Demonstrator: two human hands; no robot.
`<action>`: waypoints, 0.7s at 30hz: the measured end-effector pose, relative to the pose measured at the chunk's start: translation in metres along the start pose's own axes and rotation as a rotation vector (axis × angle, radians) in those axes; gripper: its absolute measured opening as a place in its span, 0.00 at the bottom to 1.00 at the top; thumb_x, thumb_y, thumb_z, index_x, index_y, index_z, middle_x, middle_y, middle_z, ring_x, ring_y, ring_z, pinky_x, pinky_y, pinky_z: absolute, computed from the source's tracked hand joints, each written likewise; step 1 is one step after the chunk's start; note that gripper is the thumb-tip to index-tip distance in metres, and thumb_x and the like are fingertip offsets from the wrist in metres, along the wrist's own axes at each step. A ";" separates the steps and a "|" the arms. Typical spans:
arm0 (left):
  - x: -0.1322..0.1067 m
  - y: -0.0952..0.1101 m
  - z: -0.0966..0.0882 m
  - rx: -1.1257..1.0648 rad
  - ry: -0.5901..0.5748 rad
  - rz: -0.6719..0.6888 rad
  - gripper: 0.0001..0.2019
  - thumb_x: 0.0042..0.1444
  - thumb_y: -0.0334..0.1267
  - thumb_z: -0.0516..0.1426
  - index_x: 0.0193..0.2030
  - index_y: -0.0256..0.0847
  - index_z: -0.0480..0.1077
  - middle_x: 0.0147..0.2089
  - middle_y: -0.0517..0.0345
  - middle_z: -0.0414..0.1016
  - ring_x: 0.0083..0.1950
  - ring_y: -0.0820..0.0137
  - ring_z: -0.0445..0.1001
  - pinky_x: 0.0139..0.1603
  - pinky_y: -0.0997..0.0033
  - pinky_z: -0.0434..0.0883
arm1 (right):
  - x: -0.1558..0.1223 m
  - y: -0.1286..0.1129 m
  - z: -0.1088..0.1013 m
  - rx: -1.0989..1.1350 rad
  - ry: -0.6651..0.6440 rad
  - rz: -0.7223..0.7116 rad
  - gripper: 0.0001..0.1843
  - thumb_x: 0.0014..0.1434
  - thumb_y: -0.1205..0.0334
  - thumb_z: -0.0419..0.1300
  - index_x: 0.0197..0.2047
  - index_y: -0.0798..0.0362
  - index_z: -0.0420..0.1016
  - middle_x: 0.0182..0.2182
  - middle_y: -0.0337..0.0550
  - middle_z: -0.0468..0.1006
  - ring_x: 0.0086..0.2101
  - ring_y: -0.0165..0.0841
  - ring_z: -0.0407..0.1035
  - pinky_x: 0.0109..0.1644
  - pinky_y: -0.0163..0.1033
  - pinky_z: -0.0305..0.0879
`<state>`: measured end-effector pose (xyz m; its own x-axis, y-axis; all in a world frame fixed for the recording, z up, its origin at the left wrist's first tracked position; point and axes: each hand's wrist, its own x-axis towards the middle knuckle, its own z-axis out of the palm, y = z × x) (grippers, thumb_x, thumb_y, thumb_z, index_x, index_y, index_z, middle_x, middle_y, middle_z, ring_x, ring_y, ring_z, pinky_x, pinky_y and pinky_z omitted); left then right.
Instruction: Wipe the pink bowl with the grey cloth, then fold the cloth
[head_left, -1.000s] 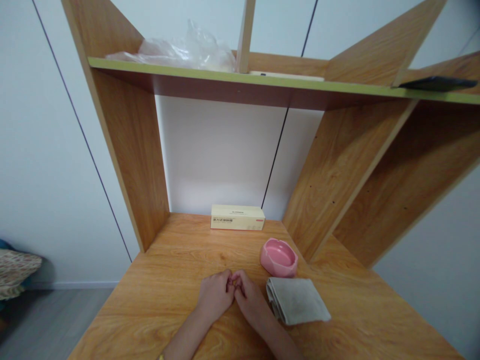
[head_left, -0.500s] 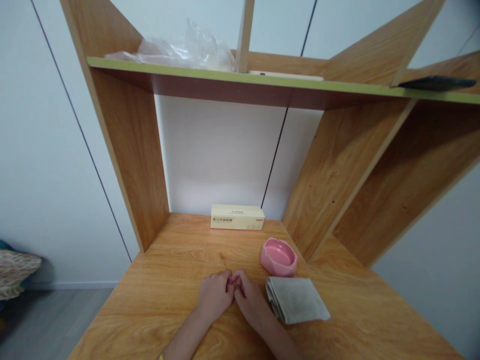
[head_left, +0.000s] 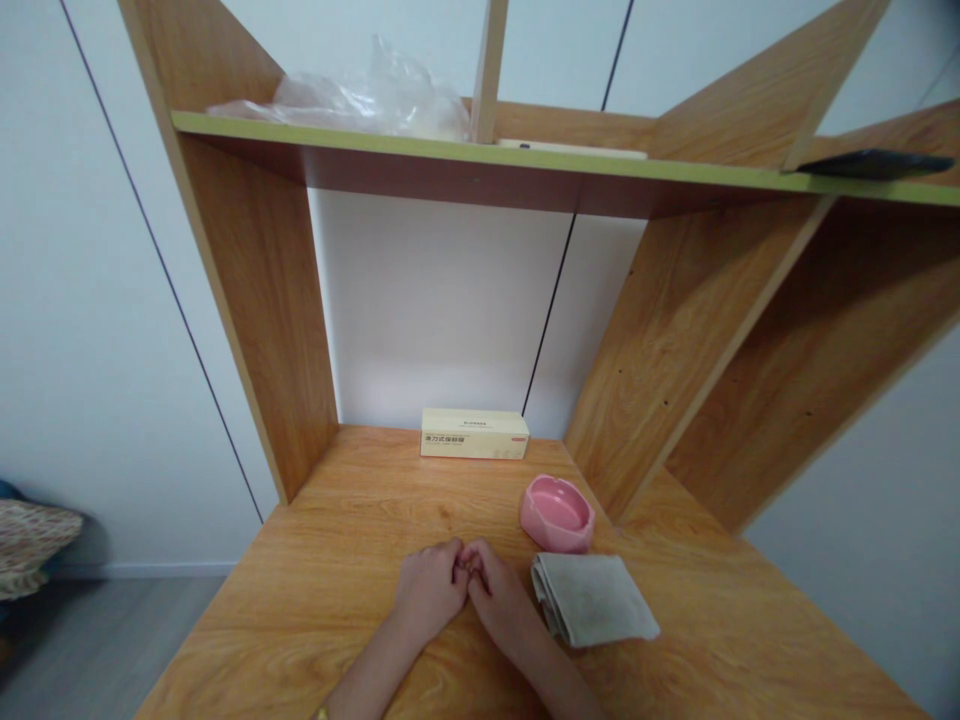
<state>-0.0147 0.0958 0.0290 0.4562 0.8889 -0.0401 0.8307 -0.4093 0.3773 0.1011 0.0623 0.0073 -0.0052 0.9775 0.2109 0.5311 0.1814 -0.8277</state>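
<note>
My left hand (head_left: 431, 588) rests on the wooden desk (head_left: 315, 600), its fingers curled closed. Against its fingertips lie the curled fingers of my right hand (head_left: 496, 592), so the two hands touch. No object shows in either hand, though the palms are turned out of sight. Just right of my right hand is a folded grey-green cloth (head_left: 596, 600). Behind the cloth stands a pink faceted bowl (head_left: 556, 513), which looks like an ashtray, with nothing visible inside.
At the back of the desk sits a cream cardboard box (head_left: 474, 436) with printed lettering. Wooden side panels (head_left: 262, 320) frame the desk. A shelf (head_left: 480, 165) overhead carries a clear plastic bag (head_left: 367, 100), a flat pale item (head_left: 574, 150) and a dark flat item (head_left: 874, 164).
</note>
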 end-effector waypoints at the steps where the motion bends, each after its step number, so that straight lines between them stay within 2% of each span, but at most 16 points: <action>1: 0.000 0.000 0.000 0.003 -0.002 0.000 0.11 0.55 0.34 0.46 0.38 0.42 0.68 0.37 0.55 0.75 0.40 0.65 0.72 0.36 0.71 0.63 | 0.000 0.000 0.000 0.006 -0.004 -0.003 0.12 0.45 0.75 0.45 0.31 0.50 0.60 0.26 0.37 0.68 0.30 0.31 0.64 0.35 0.35 0.59; 21: -0.001 0.001 -0.002 0.007 0.010 0.006 0.11 0.55 0.35 0.45 0.38 0.42 0.69 0.37 0.56 0.75 0.40 0.65 0.73 0.36 0.72 0.63 | -0.001 -0.004 -0.001 -0.020 0.009 0.005 0.12 0.45 0.74 0.45 0.31 0.50 0.60 0.26 0.37 0.68 0.30 0.31 0.64 0.36 0.35 0.59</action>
<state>-0.0154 0.0948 0.0311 0.4581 0.8884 -0.0286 0.8302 -0.4162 0.3709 0.1002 0.0606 0.0109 0.0049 0.9774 0.2115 0.5475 0.1743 -0.8184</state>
